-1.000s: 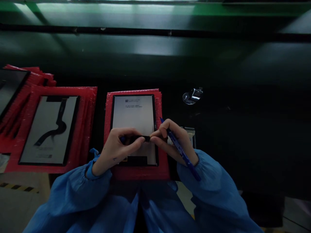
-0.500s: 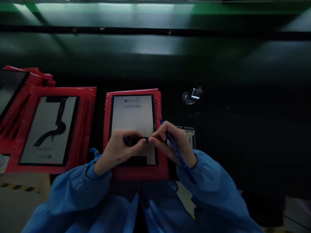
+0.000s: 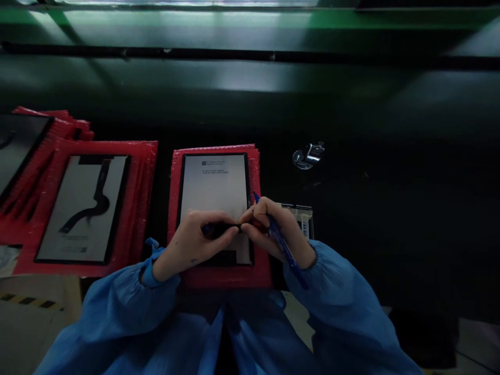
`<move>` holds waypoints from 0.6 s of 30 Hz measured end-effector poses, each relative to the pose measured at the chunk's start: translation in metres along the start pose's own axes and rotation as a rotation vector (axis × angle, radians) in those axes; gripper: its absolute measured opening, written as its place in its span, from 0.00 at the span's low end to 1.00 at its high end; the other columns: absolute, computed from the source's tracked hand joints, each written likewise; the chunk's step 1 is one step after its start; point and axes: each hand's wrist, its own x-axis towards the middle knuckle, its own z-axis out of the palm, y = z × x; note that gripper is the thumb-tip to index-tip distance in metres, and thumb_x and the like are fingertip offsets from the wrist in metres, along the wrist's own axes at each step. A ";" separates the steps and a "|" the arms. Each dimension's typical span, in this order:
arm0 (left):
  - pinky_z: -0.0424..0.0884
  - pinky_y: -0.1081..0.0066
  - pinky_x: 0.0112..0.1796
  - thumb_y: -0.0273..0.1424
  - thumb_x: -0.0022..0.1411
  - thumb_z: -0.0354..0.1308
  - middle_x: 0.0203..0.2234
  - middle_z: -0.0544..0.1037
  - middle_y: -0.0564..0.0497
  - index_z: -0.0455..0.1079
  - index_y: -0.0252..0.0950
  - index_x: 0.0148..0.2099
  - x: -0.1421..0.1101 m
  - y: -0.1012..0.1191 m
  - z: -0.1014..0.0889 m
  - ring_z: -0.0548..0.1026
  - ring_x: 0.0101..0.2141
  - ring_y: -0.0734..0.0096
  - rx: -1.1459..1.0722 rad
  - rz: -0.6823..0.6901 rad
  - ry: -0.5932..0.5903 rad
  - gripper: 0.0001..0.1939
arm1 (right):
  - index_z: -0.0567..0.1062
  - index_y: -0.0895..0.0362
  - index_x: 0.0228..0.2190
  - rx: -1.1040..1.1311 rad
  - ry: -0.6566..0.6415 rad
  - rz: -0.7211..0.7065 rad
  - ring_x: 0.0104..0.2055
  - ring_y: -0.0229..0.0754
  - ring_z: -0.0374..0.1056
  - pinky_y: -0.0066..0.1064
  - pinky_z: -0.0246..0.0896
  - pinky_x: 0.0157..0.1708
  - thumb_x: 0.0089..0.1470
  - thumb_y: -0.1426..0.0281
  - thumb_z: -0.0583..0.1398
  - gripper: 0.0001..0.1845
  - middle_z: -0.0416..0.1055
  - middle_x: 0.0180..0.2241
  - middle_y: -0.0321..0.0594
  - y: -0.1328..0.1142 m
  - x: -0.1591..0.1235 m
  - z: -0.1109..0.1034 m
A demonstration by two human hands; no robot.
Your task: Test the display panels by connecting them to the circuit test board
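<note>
A grey display panel (image 3: 214,185) with a black frame lies on a stack of red bubble-wrap sheets (image 3: 175,177) in front of me. My left hand (image 3: 191,242) pinches the left end of a thin black strip (image 3: 223,228), likely the panel's flex cable, held just above the panel. My right hand (image 3: 273,229) pinches the strip's right end with thumb and forefinger. A blue pen (image 3: 279,242) is also tucked between the right hand's fingers, slanting down to the right. Both wrists wear blue sleeves.
To the left, another panel with a curved black flex cable (image 3: 84,208) lies on red bubble wrap (image 3: 144,177), and more red stacks (image 3: 31,151) reach the left edge. A small shiny metal item (image 3: 310,155) sits on the dark table. A small labelled box (image 3: 302,219) lies behind my right hand.
Both hands have drawn slightly closer together on the strip. The right hand and pen shifted a little left. The view tilted slightly.
</note>
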 end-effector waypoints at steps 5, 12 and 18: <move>0.65 0.72 0.26 0.32 0.68 0.57 0.32 0.83 0.46 0.79 0.33 0.40 -0.007 -0.011 0.006 0.78 0.26 0.70 0.631 0.322 0.247 0.11 | 0.63 0.52 0.30 -0.219 0.159 -0.002 0.25 0.35 0.66 0.28 0.62 0.26 0.57 0.69 0.65 0.13 0.79 0.36 0.37 0.004 0.002 -0.002; 0.64 0.68 0.25 0.41 0.70 0.53 0.42 0.80 0.46 0.74 0.34 0.49 -0.036 -0.026 -0.022 0.80 0.32 0.64 0.895 -0.238 0.193 0.17 | 0.74 0.52 0.40 -0.592 0.322 -0.291 0.35 0.41 0.77 0.32 0.72 0.36 0.62 0.78 0.59 0.09 0.80 0.35 0.35 -0.013 -0.025 0.010; 0.67 0.64 0.32 0.49 0.68 0.53 0.41 0.80 0.44 0.69 0.31 0.48 -0.050 -0.032 -0.027 0.80 0.39 0.53 0.723 -0.541 0.017 0.24 | 0.68 0.65 0.56 -0.938 -0.084 -0.346 0.63 0.62 0.65 0.56 0.66 0.58 0.63 0.62 0.60 0.25 0.70 0.59 0.55 0.002 -0.045 0.054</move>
